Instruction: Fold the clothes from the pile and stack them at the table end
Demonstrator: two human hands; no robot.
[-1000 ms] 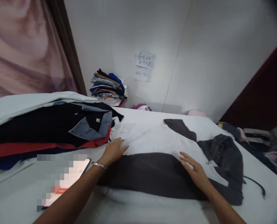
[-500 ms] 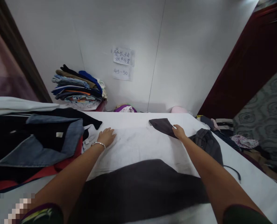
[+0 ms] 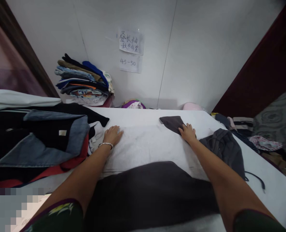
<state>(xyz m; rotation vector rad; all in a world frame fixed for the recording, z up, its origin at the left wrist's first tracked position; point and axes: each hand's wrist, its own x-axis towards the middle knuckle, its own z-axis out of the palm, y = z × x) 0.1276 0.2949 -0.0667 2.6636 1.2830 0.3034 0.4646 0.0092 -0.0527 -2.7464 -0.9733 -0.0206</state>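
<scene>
1. While reaching forward with both arms over the white table (image 3: 133, 117), has a white and dark grey garment (image 3: 145, 141) spread out directly in front, white part farther off, dark grey part (image 3: 147, 193) nearer.
2. Lays left hand (image 3: 113, 135) palm down on the left end of the white part, fingers outstretched and unclenched.
3. Places right hand (image 3: 188, 132) at the garment's far right, fingers touching a dark grey piece (image 3: 171, 123) that angles outward; cannot tell whether pinching this cloth or merely lying on it.
4. Right of that hand, has bunched dark grey cloth (image 3: 222, 148), with a dark cord (image 3: 257, 178) trailing from the edge onto the tabletop.
5. Left of the other hand, has layered clothes within reach: a black garment with a blue-grey collar (image 3: 78, 138), over red cloth (image 3: 68, 167).
6. Wears a silvery bracelet (image 3: 106, 145) on left wrist.
7. Faces a pale wall (image 3: 193, 48) bearing two handwritten sheets (image 3: 131, 42), with a stack of folded clothes (image 3: 85, 80) standing below and to the left.
</scene>
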